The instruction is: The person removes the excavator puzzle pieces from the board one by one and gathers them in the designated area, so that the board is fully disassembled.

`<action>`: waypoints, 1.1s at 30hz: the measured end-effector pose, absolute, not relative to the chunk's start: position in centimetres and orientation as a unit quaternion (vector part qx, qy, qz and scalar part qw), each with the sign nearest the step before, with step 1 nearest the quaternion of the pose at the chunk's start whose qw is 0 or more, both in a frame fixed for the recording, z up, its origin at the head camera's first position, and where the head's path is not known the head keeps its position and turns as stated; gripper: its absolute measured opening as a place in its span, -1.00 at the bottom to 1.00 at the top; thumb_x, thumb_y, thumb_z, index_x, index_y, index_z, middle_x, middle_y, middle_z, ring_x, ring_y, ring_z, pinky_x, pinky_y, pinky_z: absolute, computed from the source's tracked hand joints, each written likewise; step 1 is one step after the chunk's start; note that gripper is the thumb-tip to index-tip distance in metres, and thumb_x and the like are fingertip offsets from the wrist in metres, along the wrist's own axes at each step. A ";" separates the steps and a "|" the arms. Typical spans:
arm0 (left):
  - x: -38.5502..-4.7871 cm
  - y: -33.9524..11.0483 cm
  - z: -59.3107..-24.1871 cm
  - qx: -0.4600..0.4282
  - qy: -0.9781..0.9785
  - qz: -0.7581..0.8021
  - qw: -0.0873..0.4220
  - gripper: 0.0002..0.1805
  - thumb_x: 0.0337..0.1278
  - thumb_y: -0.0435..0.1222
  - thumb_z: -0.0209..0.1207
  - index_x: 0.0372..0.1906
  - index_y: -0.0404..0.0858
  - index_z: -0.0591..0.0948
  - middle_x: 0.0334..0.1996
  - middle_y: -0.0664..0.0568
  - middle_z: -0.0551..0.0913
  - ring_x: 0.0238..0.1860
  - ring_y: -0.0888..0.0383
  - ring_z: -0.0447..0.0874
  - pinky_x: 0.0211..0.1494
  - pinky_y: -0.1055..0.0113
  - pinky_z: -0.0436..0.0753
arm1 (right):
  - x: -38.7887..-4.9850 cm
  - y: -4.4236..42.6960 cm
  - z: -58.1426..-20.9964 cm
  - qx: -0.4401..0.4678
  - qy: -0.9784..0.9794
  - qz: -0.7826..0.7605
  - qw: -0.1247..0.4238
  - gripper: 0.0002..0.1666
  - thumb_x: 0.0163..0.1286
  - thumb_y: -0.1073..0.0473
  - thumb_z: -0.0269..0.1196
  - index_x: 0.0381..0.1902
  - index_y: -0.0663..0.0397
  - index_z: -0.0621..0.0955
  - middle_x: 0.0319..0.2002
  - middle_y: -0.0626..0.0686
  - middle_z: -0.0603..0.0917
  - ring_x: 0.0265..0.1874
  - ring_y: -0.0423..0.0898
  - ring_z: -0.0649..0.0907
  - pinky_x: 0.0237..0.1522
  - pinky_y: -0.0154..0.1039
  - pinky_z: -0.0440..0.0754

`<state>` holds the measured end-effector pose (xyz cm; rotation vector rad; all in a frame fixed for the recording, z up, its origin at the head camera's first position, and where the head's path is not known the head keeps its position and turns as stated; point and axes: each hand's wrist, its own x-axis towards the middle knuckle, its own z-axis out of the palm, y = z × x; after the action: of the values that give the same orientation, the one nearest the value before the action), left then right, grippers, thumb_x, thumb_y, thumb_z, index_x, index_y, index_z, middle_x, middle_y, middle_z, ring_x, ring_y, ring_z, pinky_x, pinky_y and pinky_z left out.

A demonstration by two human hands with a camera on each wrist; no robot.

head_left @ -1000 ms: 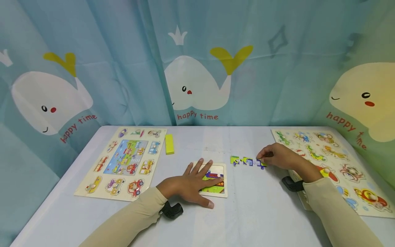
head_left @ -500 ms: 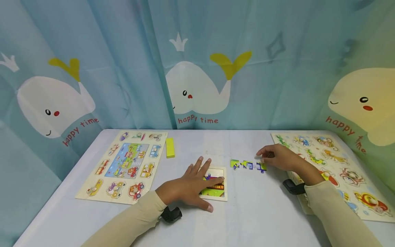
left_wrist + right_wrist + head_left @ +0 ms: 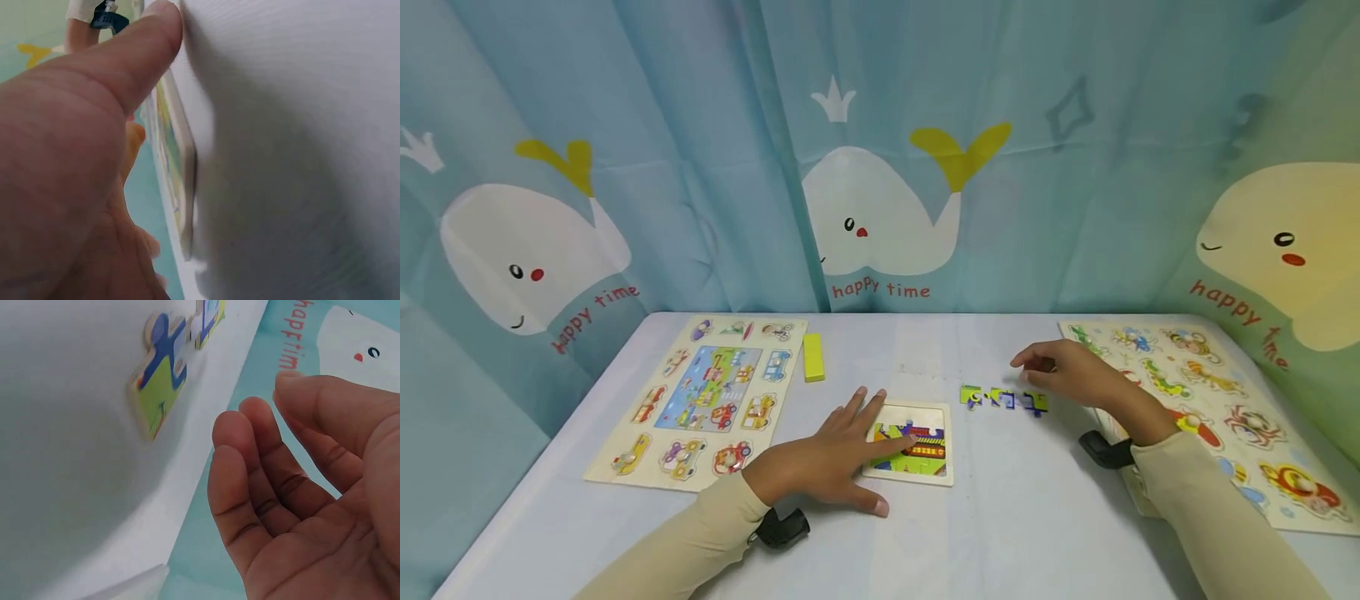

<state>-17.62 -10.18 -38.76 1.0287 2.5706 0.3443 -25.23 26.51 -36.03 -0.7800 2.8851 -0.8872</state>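
Nearest, the left hand (image 3: 820, 467) is lying with its grip spread, pinching nothing, the index finger extending over the tray (image 3: 917, 478). The tray is resting flat on the bench (image 3: 1000, 525); fitted pieces (image 3: 925, 458) are filling its lower part, while a pale strip along the far side is showing bare. Just beyond, to the right, three loose pieces (image 3: 1002, 399) are lying in a row; judging by these and the strip, filling seems to be more than half done. Beside them, the right hand (image 3: 1071, 375) is hovering, its grip loosely bent, thumb standing apart from fingertips, holding nothing. Farther off, picture boards are flanking both sides.

Compared with one second earlier, the left hand is lying farther left, uncovering more of the tray; the right hand, then touching the rightmost loose piece, is now staying clear of all three.
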 end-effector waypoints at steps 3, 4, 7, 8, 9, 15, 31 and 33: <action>-17.5 -10.1 -38.7 0.355 0.906 0.129 0.191 -0.04 -0.04 0.31 0.26 0.50 0.35 0.10 0.52 -0.17 -0.45 0.48 -0.10 -0.63 0.45 -0.10 -0.21 | -25.4 25.8 -36.0 -0.257 0.923 -0.286 0.013 -0.83 0.34 0.36 0.25 -0.13 0.28 0.68 -0.34 -0.03 0.66 -0.38 -0.14 0.54 -0.33 -0.25 0.52; -17.4 -10.0 -38.7 0.353 0.906 0.128 0.196 -0.02 -0.06 0.32 0.26 0.50 0.35 0.09 0.52 -0.19 -0.46 0.48 -0.10 -0.63 0.45 -0.10 -0.23 | -25.5 25.6 -36.0 -0.258 0.922 -0.287 0.015 -0.82 0.33 0.37 0.25 -0.13 0.28 0.68 -0.34 -0.04 0.66 -0.38 -0.14 0.54 -0.33 -0.25 0.52; -17.3 -9.9 -38.7 0.347 0.906 0.120 0.209 0.02 -0.10 0.35 0.26 0.50 0.35 0.07 0.51 -0.20 -0.48 0.47 -0.10 -0.66 0.45 -0.10 -0.26 | -25.8 24.5 -36.0 -0.262 0.921 -0.289 0.020 -0.82 0.33 0.37 0.24 -0.12 0.29 0.68 -0.36 -0.06 0.65 -0.39 -0.14 0.53 -0.33 -0.22 0.53; -17.3 -9.9 -38.7 0.344 0.907 0.117 0.212 0.02 -0.11 0.36 0.26 0.50 0.35 0.07 0.51 -0.19 -0.49 0.47 -0.10 -0.66 0.45 -0.11 -0.27 | -25.8 24.2 -36.0 -0.263 0.920 -0.289 0.022 -0.81 0.33 0.37 0.24 -0.11 0.29 0.68 -0.37 -0.06 0.65 -0.40 -0.14 0.53 -0.34 -0.21 0.52; -17.3 -9.9 -38.7 0.341 0.909 0.113 0.214 0.02 -0.12 0.36 0.26 0.50 0.36 0.07 0.51 -0.19 -0.49 0.47 -0.09 -0.66 0.45 -0.11 -0.27 | -25.9 23.8 -36.0 -0.263 0.920 -0.290 0.024 -0.79 0.33 0.37 0.23 -0.10 0.30 0.67 -0.38 -0.07 0.64 -0.41 -0.14 0.53 -0.34 -0.20 0.52; -17.4 -10.0 -39.0 0.331 0.912 0.109 0.215 0.00 -0.11 0.38 0.24 0.50 0.36 0.09 0.52 -0.14 -0.50 0.47 -0.09 -0.66 0.44 -0.11 -0.30 | -26.3 21.4 -35.8 -0.271 0.917 -0.292 0.029 -0.74 0.35 0.34 0.21 -0.04 0.32 0.65 -0.40 -0.07 0.63 -0.42 -0.15 0.52 -0.32 -0.19 0.52; -17.3 -10.0 -39.3 0.338 0.909 0.106 0.221 -0.02 -0.07 0.39 0.20 0.50 0.37 0.07 0.51 -0.15 -0.54 0.46 -0.11 -0.67 0.43 -0.12 -0.34 | -25.9 15.5 -35.7 -0.300 0.873 -0.365 0.119 -0.70 0.41 0.30 0.17 0.04 0.32 0.64 -0.15 0.07 0.73 -0.23 -0.11 0.66 -0.21 -0.22 0.59; -17.3 -9.9 -39.3 0.338 0.909 0.104 0.222 -0.02 -0.07 0.39 0.19 0.50 0.38 0.07 0.51 -0.15 -0.54 0.46 -0.11 -0.67 0.43 -0.12 -0.34 | -25.8 14.8 -36.0 -0.314 0.863 -0.373 0.131 -0.70 0.41 0.31 0.16 0.03 0.34 0.64 -0.18 0.04 0.74 -0.22 -0.10 0.67 -0.19 -0.20 0.59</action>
<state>-17.32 -9.93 -39.33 0.9331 2.5098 0.2871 -25.77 14.77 -35.97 -0.9128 2.5067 -1.0841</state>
